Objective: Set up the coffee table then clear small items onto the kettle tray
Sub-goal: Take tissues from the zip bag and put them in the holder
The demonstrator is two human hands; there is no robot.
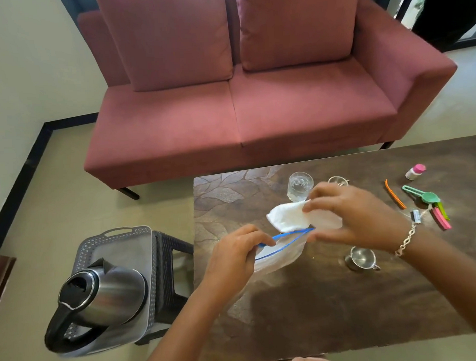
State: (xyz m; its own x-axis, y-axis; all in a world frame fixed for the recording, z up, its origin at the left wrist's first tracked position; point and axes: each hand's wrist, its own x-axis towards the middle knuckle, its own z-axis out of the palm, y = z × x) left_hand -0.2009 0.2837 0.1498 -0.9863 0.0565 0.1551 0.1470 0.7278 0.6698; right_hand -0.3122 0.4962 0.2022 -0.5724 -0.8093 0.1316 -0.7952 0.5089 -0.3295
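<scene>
Held just above the dark brown, leaf-patterned wooden coffee table (344, 311): clear plastic zip bag with blue seal (280, 255), mouth open and facing up toward the maroon fabric sofa (256, 120), seal line running left to right, rising slightly rightward. Left end pinched by curled fingers of left hand (234, 250). At the mouth: white folded cloth (286, 216), clamped between thumb and fingers of right hand (354, 216). Left of table, above beige floor: stainless steel kettle (111, 292) on grey perforated plastic tray (90, 245).
</scene>
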